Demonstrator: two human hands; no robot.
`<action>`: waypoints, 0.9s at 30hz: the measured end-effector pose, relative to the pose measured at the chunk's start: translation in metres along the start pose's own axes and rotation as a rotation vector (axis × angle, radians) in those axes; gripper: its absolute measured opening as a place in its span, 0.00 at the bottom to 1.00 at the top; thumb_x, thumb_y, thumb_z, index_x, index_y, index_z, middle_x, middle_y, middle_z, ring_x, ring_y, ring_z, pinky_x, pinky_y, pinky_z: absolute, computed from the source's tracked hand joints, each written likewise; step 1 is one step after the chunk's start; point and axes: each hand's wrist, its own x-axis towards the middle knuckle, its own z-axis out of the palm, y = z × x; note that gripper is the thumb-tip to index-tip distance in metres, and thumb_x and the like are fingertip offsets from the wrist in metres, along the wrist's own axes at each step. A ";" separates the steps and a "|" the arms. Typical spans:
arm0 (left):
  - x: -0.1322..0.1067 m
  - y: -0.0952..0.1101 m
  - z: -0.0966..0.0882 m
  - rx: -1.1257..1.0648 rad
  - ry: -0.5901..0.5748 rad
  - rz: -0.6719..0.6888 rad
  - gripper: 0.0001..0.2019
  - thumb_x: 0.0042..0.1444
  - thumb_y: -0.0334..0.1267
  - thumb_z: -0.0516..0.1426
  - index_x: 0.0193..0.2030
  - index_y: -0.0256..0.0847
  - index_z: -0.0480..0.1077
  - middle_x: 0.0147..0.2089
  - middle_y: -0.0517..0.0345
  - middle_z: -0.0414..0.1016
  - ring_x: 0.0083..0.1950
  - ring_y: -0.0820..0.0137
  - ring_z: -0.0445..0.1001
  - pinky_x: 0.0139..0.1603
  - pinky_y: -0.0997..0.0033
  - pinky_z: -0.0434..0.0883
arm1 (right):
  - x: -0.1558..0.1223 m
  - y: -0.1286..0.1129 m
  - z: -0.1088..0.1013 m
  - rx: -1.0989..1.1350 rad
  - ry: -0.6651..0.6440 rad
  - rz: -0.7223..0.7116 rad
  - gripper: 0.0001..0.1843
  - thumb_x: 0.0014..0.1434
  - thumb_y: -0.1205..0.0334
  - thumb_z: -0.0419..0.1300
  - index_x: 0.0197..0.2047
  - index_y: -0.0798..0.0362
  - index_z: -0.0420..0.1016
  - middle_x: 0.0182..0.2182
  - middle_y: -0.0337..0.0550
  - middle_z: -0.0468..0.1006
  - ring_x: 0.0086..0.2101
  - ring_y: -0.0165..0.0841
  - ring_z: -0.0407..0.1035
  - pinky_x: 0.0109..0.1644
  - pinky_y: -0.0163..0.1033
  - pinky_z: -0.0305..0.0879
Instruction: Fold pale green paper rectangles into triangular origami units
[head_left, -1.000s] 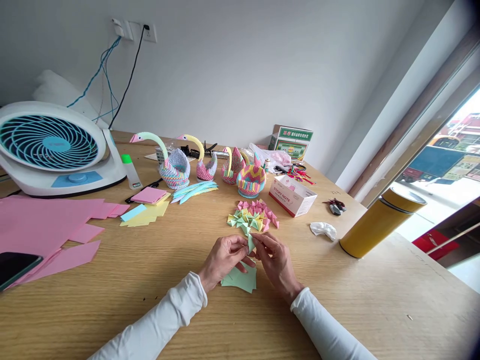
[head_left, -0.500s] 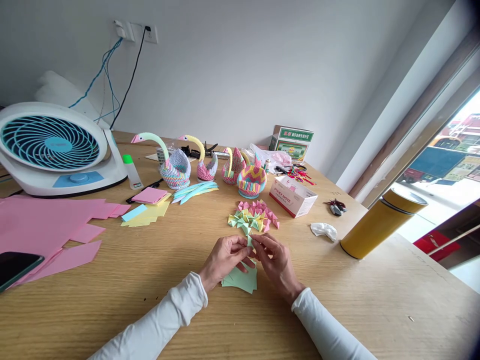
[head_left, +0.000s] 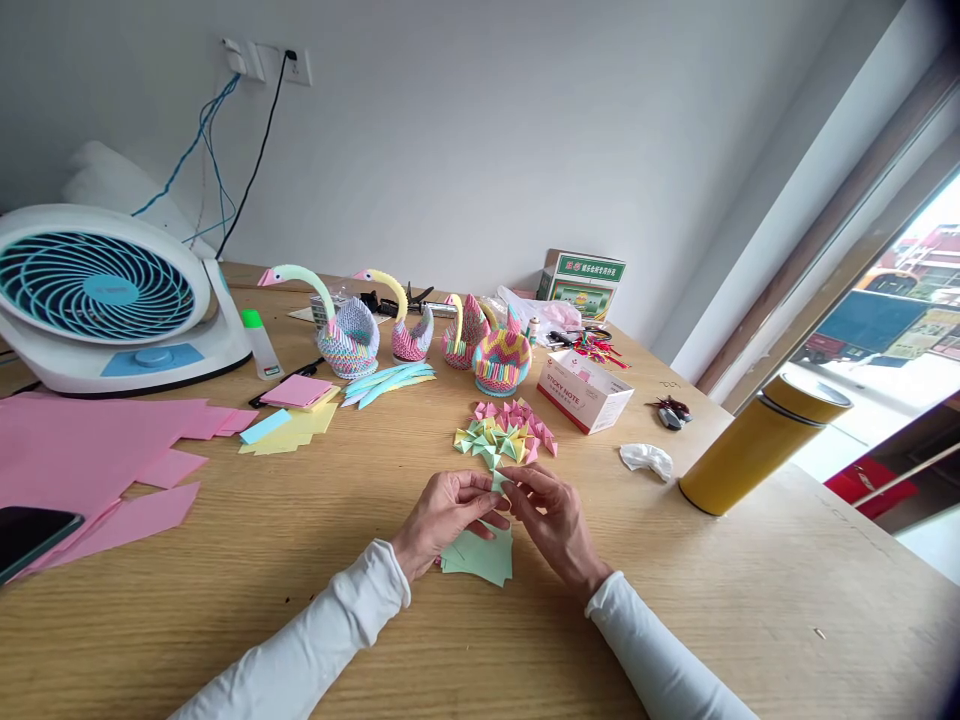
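Note:
My left hand and my right hand meet over the wooden table, both pinching a small green paper piece between their fingertips. Under the hands lies a small stack of green paper slips. Just beyond my fingers sits a pile of folded paper triangles in pink, yellow and green. Both arms wear white sleeves.
Paper swans and a paper basket stand at the back. A sticky note box, a yellow flask and a crumpled tissue are right. Left lie pink sheets, a fan, a phone.
The hands have barely shifted; the fingers keep working the small green piece, which now sits slightly lower between them.

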 end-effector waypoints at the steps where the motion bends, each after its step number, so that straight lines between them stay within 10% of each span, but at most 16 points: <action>1: 0.000 0.001 0.000 -0.002 0.001 -0.001 0.18 0.47 0.45 0.65 0.38 0.31 0.71 0.37 0.47 0.78 0.32 0.68 0.78 0.28 0.75 0.71 | 0.000 -0.001 -0.001 0.004 -0.013 0.009 0.12 0.61 0.59 0.57 0.45 0.52 0.77 0.33 0.43 0.76 0.27 0.29 0.72 0.27 0.32 0.67; 27: -0.002 0.005 0.003 0.037 0.024 0.063 0.17 0.53 0.47 0.59 0.38 0.33 0.72 0.39 0.47 0.78 0.29 0.69 0.78 0.26 0.76 0.70 | 0.007 -0.010 -0.007 0.274 -0.094 0.256 0.17 0.53 0.51 0.64 0.39 0.56 0.79 0.26 0.44 0.78 0.25 0.32 0.70 0.28 0.35 0.68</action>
